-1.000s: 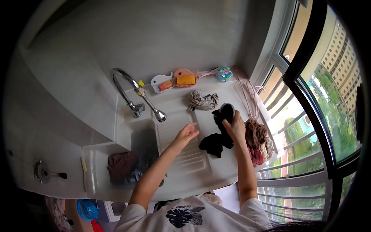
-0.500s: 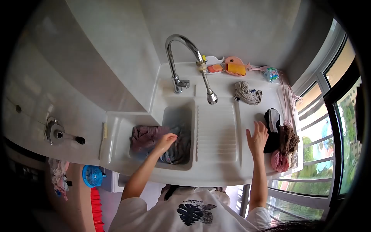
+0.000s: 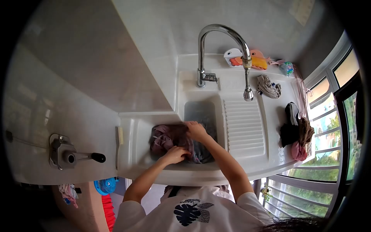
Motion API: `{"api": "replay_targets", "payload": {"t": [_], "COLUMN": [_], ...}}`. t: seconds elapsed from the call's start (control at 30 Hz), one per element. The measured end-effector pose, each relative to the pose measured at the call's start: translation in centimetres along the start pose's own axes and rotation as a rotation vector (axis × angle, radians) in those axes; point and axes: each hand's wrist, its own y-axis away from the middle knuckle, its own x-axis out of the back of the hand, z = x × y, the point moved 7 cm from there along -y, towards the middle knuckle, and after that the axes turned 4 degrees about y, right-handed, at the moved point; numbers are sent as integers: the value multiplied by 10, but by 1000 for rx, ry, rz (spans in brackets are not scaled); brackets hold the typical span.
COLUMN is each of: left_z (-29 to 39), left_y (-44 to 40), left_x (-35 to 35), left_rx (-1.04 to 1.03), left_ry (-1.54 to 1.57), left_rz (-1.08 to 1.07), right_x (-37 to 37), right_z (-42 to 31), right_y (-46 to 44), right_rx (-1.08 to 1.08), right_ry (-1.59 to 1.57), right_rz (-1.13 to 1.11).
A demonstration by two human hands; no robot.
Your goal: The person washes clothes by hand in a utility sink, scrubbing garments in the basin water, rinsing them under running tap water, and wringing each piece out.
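Observation:
A wet mauve garment (image 3: 162,140) lies bunched in the left part of the sink basin (image 3: 220,120), partly in cloudy water (image 3: 199,110). My left hand (image 3: 176,154) grips its near edge, with the fingertips partly hidden in the folds. My right hand (image 3: 196,130) holds the garment's right side, fingers curled over the cloth. Beneath and to the right of it, a dark patterned cloth (image 3: 201,154) sits in the water.
A chrome faucet (image 3: 201,58) with a hanging spray head (image 3: 248,94) rises behind the basin. Right of the basin is a ribbed washboard (image 3: 244,127). Farther right lie a grey bunched cloth (image 3: 269,87) and dark, brown and pink clothes (image 3: 290,133). A brush (image 3: 120,135) rests at the left edge.
My right hand has moved left from beside the clothes on the counter into the basin, onto the mauve garment. My left hand has taken hold of it too. The view has shifted left.

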Motion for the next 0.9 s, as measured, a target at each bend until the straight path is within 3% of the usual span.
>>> {"api": "replay_targets", "payload": {"t": [0.07, 0.1, 0.17, 0.23, 0.3, 0.33, 0.4, 0.43, 0.5, 0.57, 0.67, 0.77, 0.9], "left_z": [4, -5, -16, -46, -70, -81, -82, -70, -57, -68, -76, -101, -114], "left_y": [10, 18, 28, 49, 59, 62, 44, 32, 6, -8, -16, -23, -30], "left_x": [4, 12, 30, 56, 68, 72, 68, 76, 59, 35, 17, -15, -27], "left_rx": [6, 125, 240, 620, 673, 726, 628, 523, 206, 305, 359, 467, 513], "left_ry": [27, 29, 31, -170, -208, -247, -351, -464, -491, -435, -451, -562, -471], "left_rz": [-81, -53, -17, 92, 131, 172, 279, 388, 370, 139, -33, -158, -113], "right_x": [-23, -29, -41, -49, -21, -22, -1, 6, 9, -14, -30, -57, -103], "right_z": [-10, -22, -13, 11, 39, 44, 56, 31, -26, -32, -2, 13, 47], "right_y": [1, 6, 2, 9, 22, 23, 31, 28, 36, 45, 37, 33, 19], "right_rx": [89, 179, 95, -79, -333, -338, -536, -369, 30, 186, -16, -34, -144], "right_ry": [171, 336, 391, 400, 315, 317, 425, 480, 437, 491, 484, 640, 520], "right_rz": [65, 128, 40, -266, -149, -153, 112, 124, 93, -30, -210, -173, -241]}}
